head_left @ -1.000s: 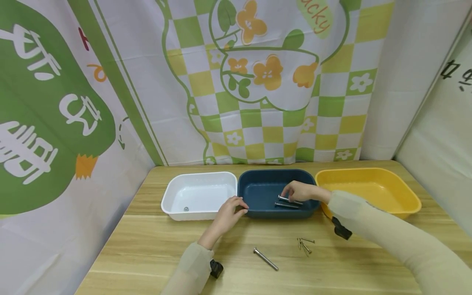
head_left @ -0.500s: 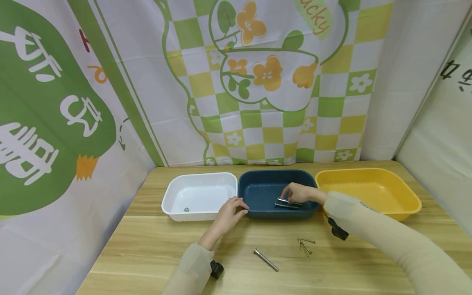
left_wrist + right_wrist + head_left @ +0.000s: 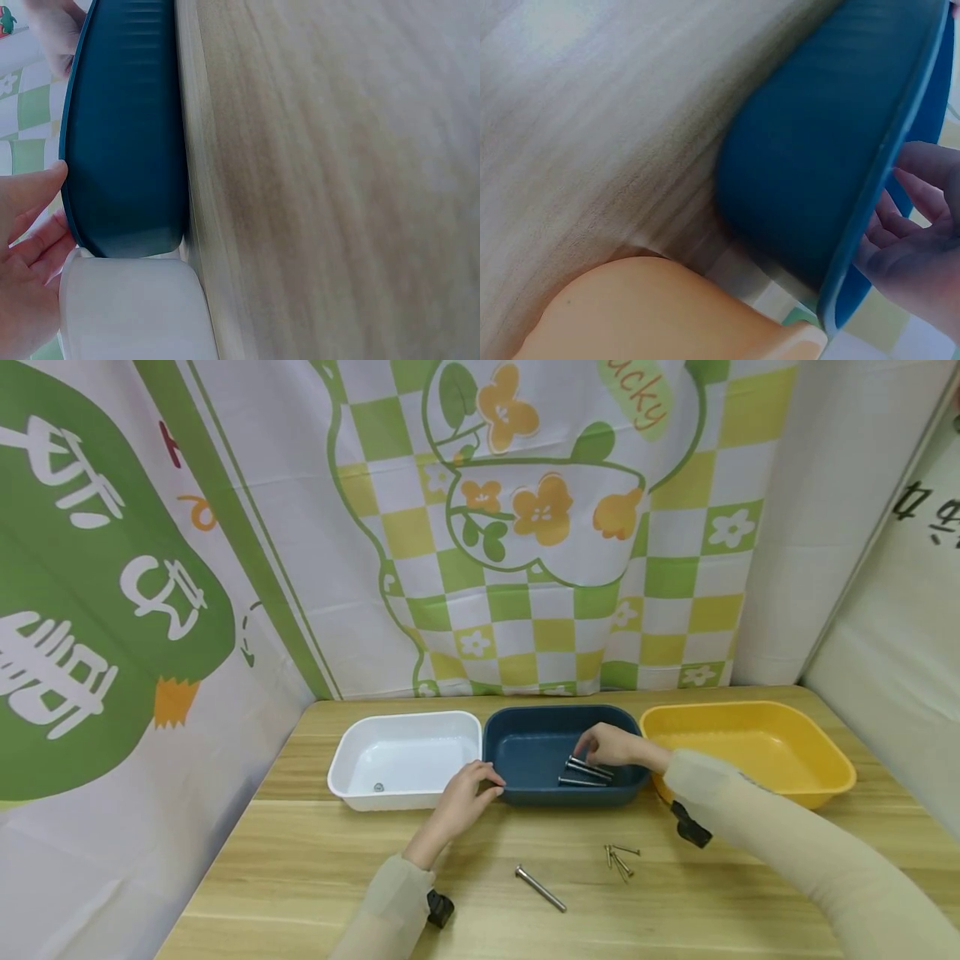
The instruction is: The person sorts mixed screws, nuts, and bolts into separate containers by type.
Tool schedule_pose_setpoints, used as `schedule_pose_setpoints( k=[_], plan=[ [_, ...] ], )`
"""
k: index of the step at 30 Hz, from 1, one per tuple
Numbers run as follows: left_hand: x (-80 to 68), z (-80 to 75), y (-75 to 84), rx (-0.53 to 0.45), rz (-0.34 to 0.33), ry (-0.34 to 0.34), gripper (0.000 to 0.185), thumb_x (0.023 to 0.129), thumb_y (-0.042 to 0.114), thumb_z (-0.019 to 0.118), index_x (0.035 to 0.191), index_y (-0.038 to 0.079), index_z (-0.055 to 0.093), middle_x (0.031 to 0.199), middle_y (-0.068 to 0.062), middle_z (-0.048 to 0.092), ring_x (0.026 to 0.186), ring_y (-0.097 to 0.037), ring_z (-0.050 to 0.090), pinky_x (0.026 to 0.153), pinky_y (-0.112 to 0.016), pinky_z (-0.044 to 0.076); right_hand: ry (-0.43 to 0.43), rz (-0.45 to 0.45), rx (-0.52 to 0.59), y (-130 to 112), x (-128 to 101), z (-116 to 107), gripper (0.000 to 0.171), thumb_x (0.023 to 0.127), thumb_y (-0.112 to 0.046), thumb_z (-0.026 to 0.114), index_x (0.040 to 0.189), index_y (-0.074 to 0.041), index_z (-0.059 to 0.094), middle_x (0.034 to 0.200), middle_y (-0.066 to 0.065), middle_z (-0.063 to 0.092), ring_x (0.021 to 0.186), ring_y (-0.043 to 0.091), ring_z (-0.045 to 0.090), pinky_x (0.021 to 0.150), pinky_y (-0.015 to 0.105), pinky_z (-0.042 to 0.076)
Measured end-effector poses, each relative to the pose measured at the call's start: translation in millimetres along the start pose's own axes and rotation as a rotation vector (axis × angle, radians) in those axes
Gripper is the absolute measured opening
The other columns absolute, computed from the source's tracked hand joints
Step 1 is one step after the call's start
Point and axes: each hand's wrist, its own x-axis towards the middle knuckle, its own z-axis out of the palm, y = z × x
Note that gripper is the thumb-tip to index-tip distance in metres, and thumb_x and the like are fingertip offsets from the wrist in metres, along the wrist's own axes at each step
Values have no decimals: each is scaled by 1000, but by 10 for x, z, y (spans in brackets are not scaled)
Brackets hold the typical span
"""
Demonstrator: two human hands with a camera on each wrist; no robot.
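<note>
1. Wooden bench (image 3: 315, 868) carrying 3 tubs in a row; far edge hidden behind them, near edge cut off at the bottom of the head view. In both wrist views only blurred wood grain.
2. Yellow tub (image 3: 750, 752) at the right end, its near left corner covered by the right sleeve; in the right wrist view just an orange underside (image 3: 667, 315), rim cut off.
3. White tub (image 3: 405, 760) at the left end, touching the blue one; a small round metal piece (image 3: 378, 786) inside, too small to identify. Left wrist view gives only its outer wall (image 3: 127, 307), nothing of the inside.
4. Blue tub (image 3: 525, 752) in the middle. Both wrist views show its outer wall (image 3: 127, 135) (image 3: 810, 150) only; contents visible from the head view alone.
5. Left hand (image 3: 468, 785) resting on the near left rim of the blue tub, fingers loosely bent over the edge; left wrist view shows fingertips (image 3: 34, 187) against the rim.
6. Right hand (image 3: 611, 745) inside the blue tub, fingertips pinching 1 end of a long bolt (image 3: 588, 767); grip partly hidden by the hand's back. A 2nd bolt (image 3: 581, 781) lying just beside it on the tub floor.
7. Loose bolt (image 3: 540, 887) on the bench, well apart from the tubs.
8. Small cluster of thin screws (image 3: 619, 858) near it; count hard to make out.
</note>
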Motion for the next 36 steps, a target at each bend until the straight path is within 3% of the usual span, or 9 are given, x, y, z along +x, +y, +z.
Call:
schedule_pose_setpoints(
  k=[15,21,28,36],
  plan=[
    [-5,13,-15,1,17,13,7,83,14,61,89,10,64,98,-4,58,112,-24,48,93,-37,40,24,-20,86,-164,-136,-35,21,82,2,54,102,9,60,77,15,62,58,11,47,55,22,43],
    [-1,9,-1,-22,26,29,7,82,11,62,88,8,64,96,-6,59,111,-25,49,92,-37,40,38,-55,118,-261,-201,-34,20,84,0,54,102,7,60,80,17,61,62,16,51,60,25,44],
    [-2,4,8,-21,30,33,7,82,10,62,88,7,64,96,-7,59,110,-25,49,92,-37,40,36,-108,143,-397,-280,10,20,85,-1,54,102,6,60,87,12,61,79,18,58,69,26,49],
    [0,4,7,-27,30,35,7,82,11,62,88,7,64,97,-7,59,111,-26,49,91,-37,40,43,-152,170,-497,-390,112,20,85,-2,54,103,7,59,85,10,60,77,18,57,67,24,49]
  ],
)
